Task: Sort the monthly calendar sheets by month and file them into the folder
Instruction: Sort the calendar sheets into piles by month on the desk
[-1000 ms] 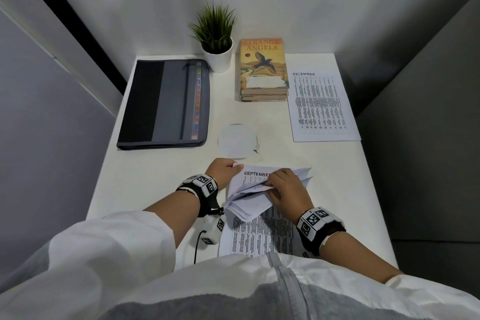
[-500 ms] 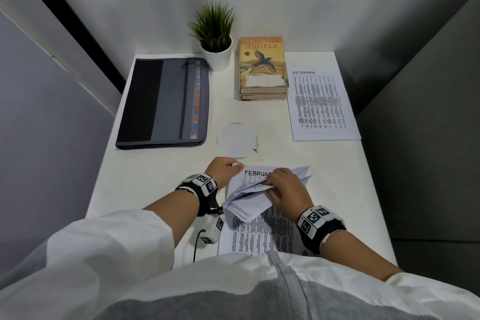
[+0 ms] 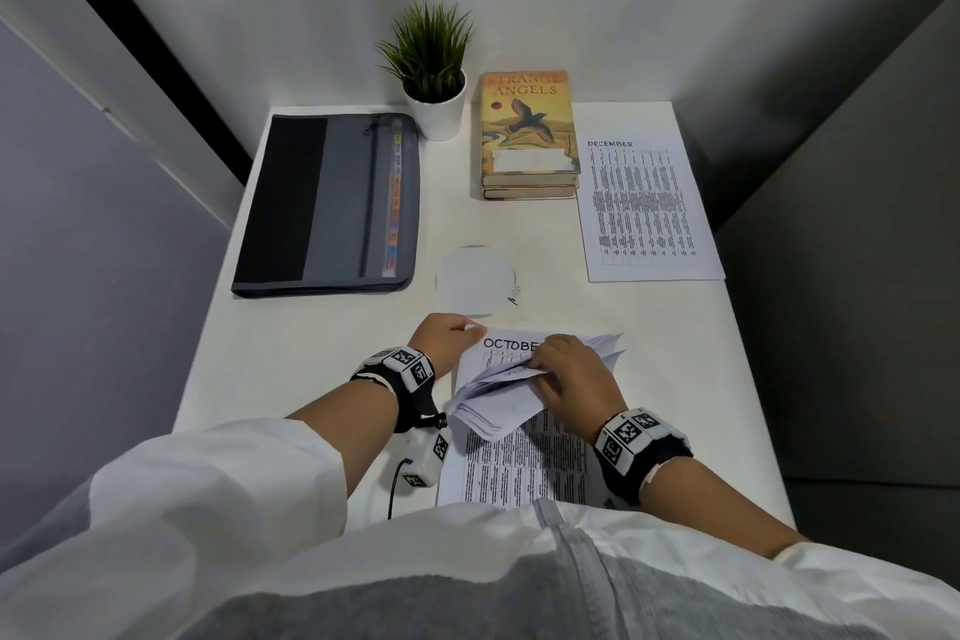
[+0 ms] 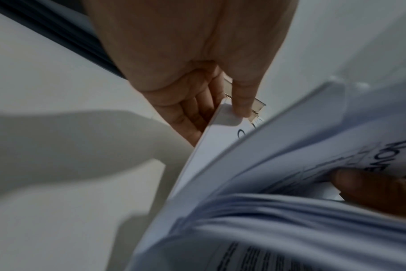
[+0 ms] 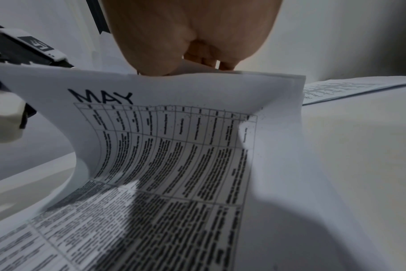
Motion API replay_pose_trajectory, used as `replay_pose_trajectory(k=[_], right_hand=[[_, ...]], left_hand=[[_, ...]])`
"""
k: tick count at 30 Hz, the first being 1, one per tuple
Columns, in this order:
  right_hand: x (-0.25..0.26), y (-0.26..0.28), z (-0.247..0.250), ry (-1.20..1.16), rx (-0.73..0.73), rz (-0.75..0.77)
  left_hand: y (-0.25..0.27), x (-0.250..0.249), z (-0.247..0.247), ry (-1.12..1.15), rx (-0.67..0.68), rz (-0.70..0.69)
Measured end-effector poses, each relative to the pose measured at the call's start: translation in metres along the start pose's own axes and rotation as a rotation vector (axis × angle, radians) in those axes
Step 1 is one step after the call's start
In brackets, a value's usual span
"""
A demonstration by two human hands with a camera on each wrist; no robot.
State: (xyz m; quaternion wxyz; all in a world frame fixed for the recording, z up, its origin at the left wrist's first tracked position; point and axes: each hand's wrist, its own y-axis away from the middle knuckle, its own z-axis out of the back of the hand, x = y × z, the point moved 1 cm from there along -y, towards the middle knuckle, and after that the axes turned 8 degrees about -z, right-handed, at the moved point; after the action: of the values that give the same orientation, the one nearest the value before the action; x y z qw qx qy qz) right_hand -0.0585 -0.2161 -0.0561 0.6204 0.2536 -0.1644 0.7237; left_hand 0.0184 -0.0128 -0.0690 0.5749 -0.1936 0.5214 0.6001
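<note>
A stack of calendar sheets (image 3: 514, 463) lies at the near edge of the white desk (image 3: 311, 348). My left hand (image 3: 441, 334) pinches the far left corner of the stack (image 4: 223, 117), thumb on top. My right hand (image 3: 569, 372) curls back the tops of several sheets (image 3: 498, 405), which bares an OCTOBER sheet (image 3: 506, 344). In the right wrist view the outer bent sheet reads MAY (image 5: 165, 139). A NOVE... heading (image 4: 387, 155) shows among the bent sheets. A single DECEMBER sheet (image 3: 644, 208) lies at the far right. The grey zipped folder (image 3: 332, 203) lies shut at the far left.
A potted plant (image 3: 434, 73) stands at the back centre. Beside it are stacked books (image 3: 527, 135). A pale round coaster (image 3: 475, 281) lies mid-desk. Grey walls close in both sides and the back. A cable and white module (image 3: 423, 457) hang by my left wrist.
My right hand has flipped back more sheets: the bared heading went from SEPTEMBER to FEBRUARY to OCTOBER. Both hands stay in about the same place.
</note>
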Motion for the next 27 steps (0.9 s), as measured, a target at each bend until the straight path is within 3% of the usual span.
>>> replay_pose_trajectory(k=[17, 27], right_hand=[[0.0013, 0.0015, -0.0022, 0.003, -0.023, 0.001], [0.0026, 0.0008, -0.0041, 0.013, -0.018, 0.011]], left_hand=[[-0.0001, 0.0014, 0.0031, -0.104, 0.027, -0.001], [0.0027, 0.0026, 0.0000, 0.075, 0.033, -0.003]])
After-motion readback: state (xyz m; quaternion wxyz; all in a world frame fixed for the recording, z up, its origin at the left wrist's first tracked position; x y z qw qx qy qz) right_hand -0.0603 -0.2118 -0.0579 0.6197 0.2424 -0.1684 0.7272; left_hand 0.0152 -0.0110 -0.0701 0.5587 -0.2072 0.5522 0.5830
